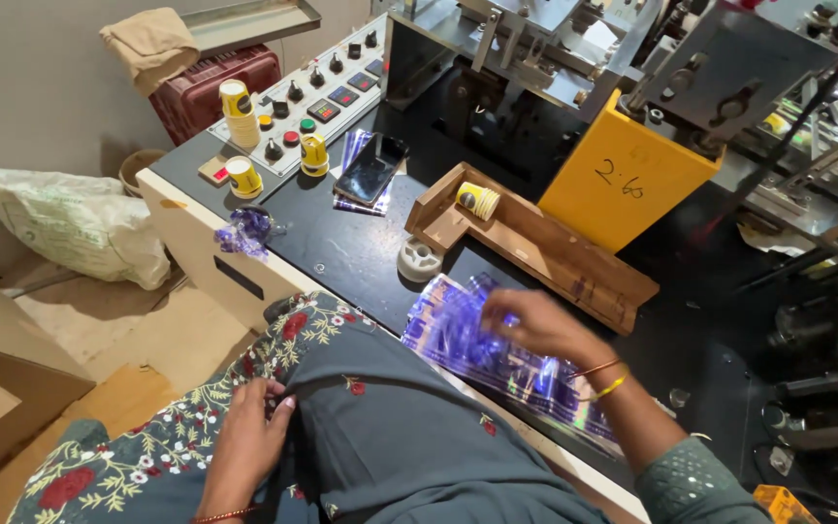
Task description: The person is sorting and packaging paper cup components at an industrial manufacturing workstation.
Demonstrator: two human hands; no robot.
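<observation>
My right hand (535, 325) is lying flat on a stack of shiny blue-and-purple printed sheets (497, 354), fingers spread loosely, the grip pressing down on the top sheet rather than closing round anything. The sheets are lying at the near edge of the black counter (341, 247), just in front of my lap. My left hand (249, 432) is resting on my grey-green embroidered dress (380, 427), its grip pinching a fold of the cloth. Just beyond the sheets a long wooden tray (545, 247) is sitting at a slant, with a yellow paper cup (477, 199) lying on its side at its far end. A white round part (419, 260) is sitting beside the tray. Further back a phone (370, 167) is lying near the control panel (317, 97), where more yellow cups (241, 114) are standing.
</observation>
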